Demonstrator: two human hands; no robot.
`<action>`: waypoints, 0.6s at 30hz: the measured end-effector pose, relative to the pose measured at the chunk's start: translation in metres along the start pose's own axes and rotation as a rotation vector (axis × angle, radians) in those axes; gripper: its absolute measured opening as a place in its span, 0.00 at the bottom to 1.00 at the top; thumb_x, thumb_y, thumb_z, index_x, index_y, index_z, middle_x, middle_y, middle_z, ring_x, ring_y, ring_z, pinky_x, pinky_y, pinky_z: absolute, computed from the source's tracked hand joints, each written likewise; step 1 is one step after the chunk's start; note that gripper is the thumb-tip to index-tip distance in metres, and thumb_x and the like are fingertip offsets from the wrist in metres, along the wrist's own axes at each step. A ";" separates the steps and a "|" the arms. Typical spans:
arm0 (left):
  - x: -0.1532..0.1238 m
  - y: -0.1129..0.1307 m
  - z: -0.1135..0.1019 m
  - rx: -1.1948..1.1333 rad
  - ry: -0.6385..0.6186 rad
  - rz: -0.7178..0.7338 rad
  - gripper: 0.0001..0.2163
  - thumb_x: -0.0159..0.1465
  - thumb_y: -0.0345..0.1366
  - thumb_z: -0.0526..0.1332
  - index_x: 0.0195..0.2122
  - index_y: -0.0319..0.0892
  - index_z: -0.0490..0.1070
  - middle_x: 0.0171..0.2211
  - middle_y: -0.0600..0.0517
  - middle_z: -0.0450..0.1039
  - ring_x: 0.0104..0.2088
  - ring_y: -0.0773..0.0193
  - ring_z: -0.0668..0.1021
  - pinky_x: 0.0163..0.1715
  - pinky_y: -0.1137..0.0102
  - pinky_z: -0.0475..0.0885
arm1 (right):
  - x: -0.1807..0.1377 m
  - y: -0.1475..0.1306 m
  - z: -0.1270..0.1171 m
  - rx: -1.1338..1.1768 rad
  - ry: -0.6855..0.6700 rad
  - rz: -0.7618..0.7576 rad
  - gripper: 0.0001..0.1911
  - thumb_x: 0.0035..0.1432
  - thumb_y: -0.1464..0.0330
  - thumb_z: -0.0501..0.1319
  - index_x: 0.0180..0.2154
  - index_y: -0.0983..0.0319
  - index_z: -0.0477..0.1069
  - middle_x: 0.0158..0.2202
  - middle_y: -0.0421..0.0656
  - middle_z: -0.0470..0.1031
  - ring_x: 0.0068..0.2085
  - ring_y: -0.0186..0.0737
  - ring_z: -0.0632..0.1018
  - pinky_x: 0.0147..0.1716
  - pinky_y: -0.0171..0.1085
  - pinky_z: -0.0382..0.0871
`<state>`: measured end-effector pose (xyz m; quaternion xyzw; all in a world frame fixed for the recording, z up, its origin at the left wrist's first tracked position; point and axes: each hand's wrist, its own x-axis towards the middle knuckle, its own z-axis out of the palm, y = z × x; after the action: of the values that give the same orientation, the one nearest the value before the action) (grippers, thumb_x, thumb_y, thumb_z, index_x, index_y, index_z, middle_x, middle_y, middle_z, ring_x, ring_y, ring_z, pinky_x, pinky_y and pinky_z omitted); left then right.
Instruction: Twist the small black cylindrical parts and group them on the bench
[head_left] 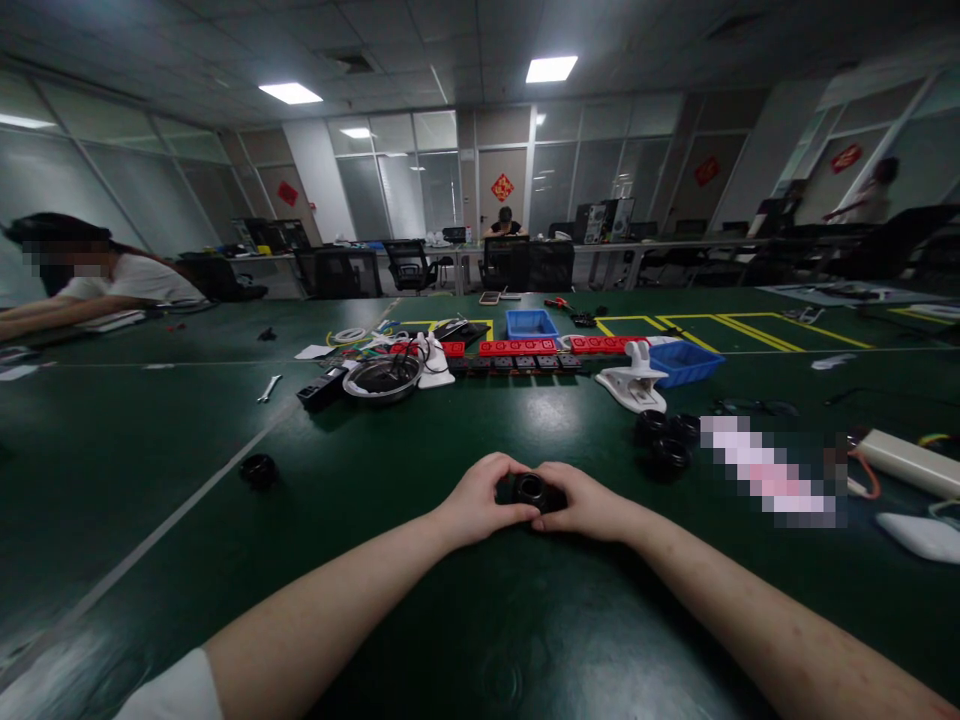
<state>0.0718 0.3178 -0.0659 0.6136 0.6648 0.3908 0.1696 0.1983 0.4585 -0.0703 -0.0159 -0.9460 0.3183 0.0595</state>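
Note:
A small black round part [531, 490] with a ring-shaped top sits between both my hands, low over the dark green table [480, 620]. My left hand [477, 500] wraps its fingers around the part's left side. From the right, my right hand [583, 502] closes on the same part, so only its top shows. Several similar black round parts [666, 440] lie in a cluster to the right, a little farther away. One more black ring part [259, 469] lies alone to the left.
Across the table stand a metal bowl [382, 378], a black power strip [322, 388], red trays [517, 347], two blue bins [531, 323], a white clamp-like tool [636, 380] and a wrench [268, 388]. A seated person [105, 280] leans on the table at far left.

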 end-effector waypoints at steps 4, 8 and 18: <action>0.001 -0.001 -0.003 -0.019 -0.054 0.023 0.16 0.51 0.37 0.64 0.41 0.42 0.67 0.35 0.52 0.66 0.34 0.64 0.68 0.31 0.73 0.64 | 0.001 0.003 -0.005 0.118 -0.055 -0.002 0.17 0.43 0.67 0.65 0.38 0.63 0.68 0.34 0.41 0.68 0.37 0.41 0.69 0.35 0.36 0.62; 0.001 -0.003 -0.002 -0.023 -0.063 0.021 0.17 0.51 0.37 0.64 0.42 0.42 0.67 0.35 0.52 0.65 0.34 0.65 0.68 0.31 0.73 0.64 | 0.001 0.002 -0.005 0.125 -0.058 -0.001 0.16 0.43 0.67 0.65 0.37 0.64 0.69 0.34 0.41 0.68 0.37 0.41 0.69 0.36 0.36 0.62; 0.001 -0.003 -0.002 -0.009 -0.060 0.007 0.17 0.51 0.37 0.65 0.42 0.43 0.67 0.34 0.52 0.64 0.33 0.65 0.68 0.31 0.73 0.64 | 0.001 0.006 -0.004 0.137 -0.056 0.022 0.17 0.42 0.67 0.65 0.37 0.64 0.69 0.34 0.42 0.68 0.37 0.41 0.69 0.35 0.36 0.62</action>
<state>0.0688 0.3183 -0.0665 0.6263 0.6556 0.3761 0.1909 0.1982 0.4653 -0.0706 -0.0133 -0.9231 0.3831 0.0304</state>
